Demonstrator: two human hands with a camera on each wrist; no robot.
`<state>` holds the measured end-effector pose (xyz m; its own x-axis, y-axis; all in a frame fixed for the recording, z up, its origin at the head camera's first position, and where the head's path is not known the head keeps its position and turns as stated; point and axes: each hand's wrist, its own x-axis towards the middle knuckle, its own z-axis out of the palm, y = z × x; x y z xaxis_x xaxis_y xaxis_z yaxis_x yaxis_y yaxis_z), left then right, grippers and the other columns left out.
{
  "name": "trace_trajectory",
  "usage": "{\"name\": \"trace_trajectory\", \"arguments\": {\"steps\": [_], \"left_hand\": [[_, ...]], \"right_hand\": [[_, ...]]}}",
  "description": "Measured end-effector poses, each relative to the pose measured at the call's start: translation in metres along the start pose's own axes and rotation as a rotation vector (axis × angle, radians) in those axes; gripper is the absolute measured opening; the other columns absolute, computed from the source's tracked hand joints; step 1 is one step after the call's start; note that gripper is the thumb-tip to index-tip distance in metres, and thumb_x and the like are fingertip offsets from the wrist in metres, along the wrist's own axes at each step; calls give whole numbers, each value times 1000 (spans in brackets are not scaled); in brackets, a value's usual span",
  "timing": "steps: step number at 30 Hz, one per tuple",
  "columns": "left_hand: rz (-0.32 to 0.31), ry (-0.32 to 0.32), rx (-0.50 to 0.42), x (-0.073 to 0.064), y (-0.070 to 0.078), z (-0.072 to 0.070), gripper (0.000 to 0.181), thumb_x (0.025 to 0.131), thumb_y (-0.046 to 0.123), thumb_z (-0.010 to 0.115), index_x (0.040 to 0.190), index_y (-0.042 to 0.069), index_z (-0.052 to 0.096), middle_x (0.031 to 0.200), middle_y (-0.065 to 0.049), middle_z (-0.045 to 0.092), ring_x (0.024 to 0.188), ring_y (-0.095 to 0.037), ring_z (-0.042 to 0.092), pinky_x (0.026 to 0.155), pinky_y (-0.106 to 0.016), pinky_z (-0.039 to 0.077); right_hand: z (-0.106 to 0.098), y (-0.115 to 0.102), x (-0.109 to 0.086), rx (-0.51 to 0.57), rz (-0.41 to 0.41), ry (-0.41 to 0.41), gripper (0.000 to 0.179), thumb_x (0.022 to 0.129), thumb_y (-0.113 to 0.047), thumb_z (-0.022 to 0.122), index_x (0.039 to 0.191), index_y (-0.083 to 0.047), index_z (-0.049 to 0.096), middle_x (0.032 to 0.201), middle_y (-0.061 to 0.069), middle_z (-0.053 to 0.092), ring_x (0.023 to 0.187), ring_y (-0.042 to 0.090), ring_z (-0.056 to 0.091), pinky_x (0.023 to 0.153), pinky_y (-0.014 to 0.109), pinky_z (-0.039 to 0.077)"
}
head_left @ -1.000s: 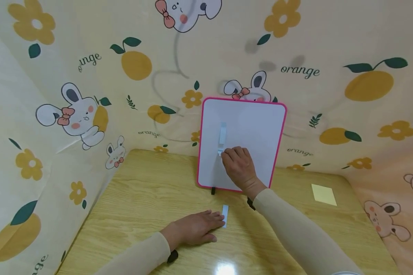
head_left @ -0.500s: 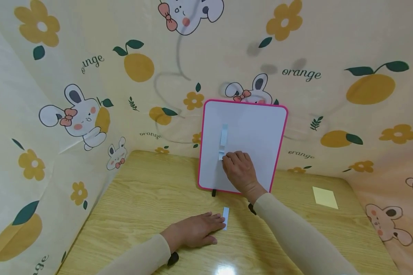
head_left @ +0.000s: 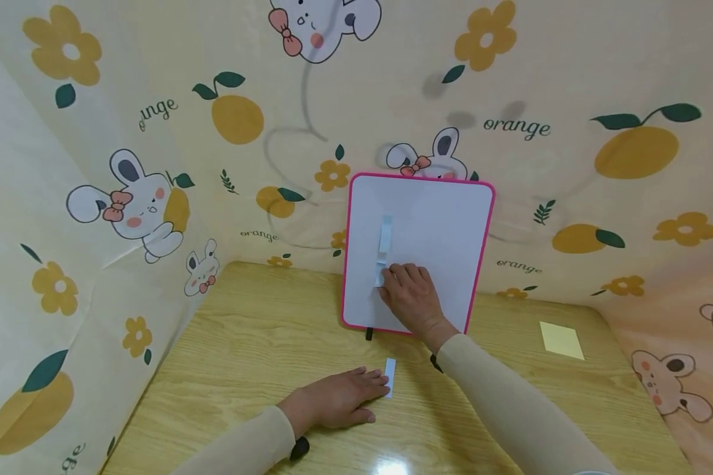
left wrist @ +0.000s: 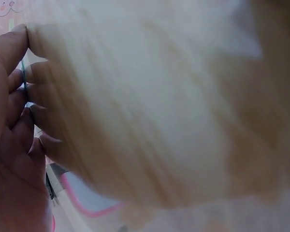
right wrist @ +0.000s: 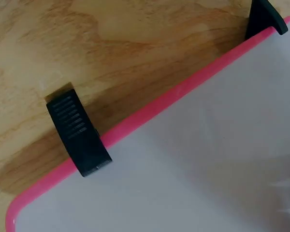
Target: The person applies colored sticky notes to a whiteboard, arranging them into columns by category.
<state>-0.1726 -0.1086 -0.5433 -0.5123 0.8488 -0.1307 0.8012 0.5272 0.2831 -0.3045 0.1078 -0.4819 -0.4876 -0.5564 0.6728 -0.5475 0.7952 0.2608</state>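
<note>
A whiteboard (head_left: 436,224) with a pink frame stands upright on the table, leaning back. Stuck on its left half is a pale blue paper strip (head_left: 386,235). Directly beneath lies a second paper strip (head_left: 380,276), its upper edge lifting slightly. My right hand (head_left: 412,293) has curled fingers and pinches this lower strip near its bottom end; the fingertips are partly hidden behind the knuckles. Palm down, my left hand (head_left: 338,396) rests on the table, fingertips on another pale blue strip (head_left: 390,377). The left wrist view shows the left hand (left wrist: 14,106) from close up.
Black clip feet (right wrist: 79,133) hold the whiteboard's lower edge. A yellow sticky note (head_left: 561,340) lies on the wooden table (head_left: 243,330) at the right. Patterned cloth walls (head_left: 237,191) enclose the table's back and sides.
My right hand has slid slightly down the whiteboard, and more of the lower paper strip now shows above the fingers. The left hand has stayed in place.
</note>
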Motion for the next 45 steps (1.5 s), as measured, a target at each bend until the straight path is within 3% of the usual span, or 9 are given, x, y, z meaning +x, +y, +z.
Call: {"name": "trace_trajectory", "arguments": {"steps": [6,16,22,27,33,37,40,42,45], "left_hand": [[-2,7,-9,-2,2,0,58,111,41,51,163,16,42,170,0,37,159,-15,31,132,-35,26],[-12,0,29,-1,3,0,60,112,43,49,164,16,40,171,1,37,160,-15,30,132,-33,25],[-41,17,46,0,7,-3,61,110,43,54,162,14,41,168,1,42,157,-17,37,130,-34,32],[23,80,160,2,8,-7,47,108,39,55,150,19,59,161,-1,51,153,-19,44,128,-36,36],[45,169,236,4,8,-5,40,106,38,59,142,21,66,153,-1,57,145,-18,51,126,-33,37],[22,169,193,6,8,-2,45,106,37,60,146,18,60,151,0,58,143,-17,52,125,-33,40],[-9,191,177,7,8,-2,44,106,35,59,147,17,60,150,0,59,143,-16,53,123,-32,42],[-34,243,191,7,6,-4,38,107,32,57,142,18,64,147,1,61,140,-16,55,121,-32,44],[-97,340,255,8,-4,-17,32,108,26,56,136,15,68,141,0,65,137,-17,58,119,-33,47]], "right_hand": [[2,-7,-10,-38,0,-110,51,97,-39,76,134,-6,66,121,11,68,108,30,63,87,44,56],[6,-19,-31,-42,-15,-178,55,98,-35,74,143,-4,62,126,11,64,113,29,61,93,44,56],[7,-21,-35,-44,-17,-181,58,100,-34,70,147,-3,58,135,13,59,123,31,56,103,46,52],[8,-20,-38,-43,-29,-146,58,100,-32,69,148,-2,58,147,15,56,136,35,51,117,53,44],[9,-19,-41,-68,-33,-161,60,102,-33,63,153,-3,53,159,15,51,150,34,43,128,56,33],[9,-19,-43,-82,-38,-177,61,104,-33,60,156,-3,50,163,13,48,155,30,39,130,55,28],[9,-19,-44,-84,-43,-188,58,109,-33,50,158,-3,47,165,12,45,158,29,34,132,55,25],[9,-18,-45,-85,-45,-195,57,111,-33,41,159,-3,45,167,12,43,159,29,32,132,55,24],[9,-18,-46,-82,-51,-188,58,111,-33,41,159,-2,44,167,12,42,160,29,31,132,55,24]]}}
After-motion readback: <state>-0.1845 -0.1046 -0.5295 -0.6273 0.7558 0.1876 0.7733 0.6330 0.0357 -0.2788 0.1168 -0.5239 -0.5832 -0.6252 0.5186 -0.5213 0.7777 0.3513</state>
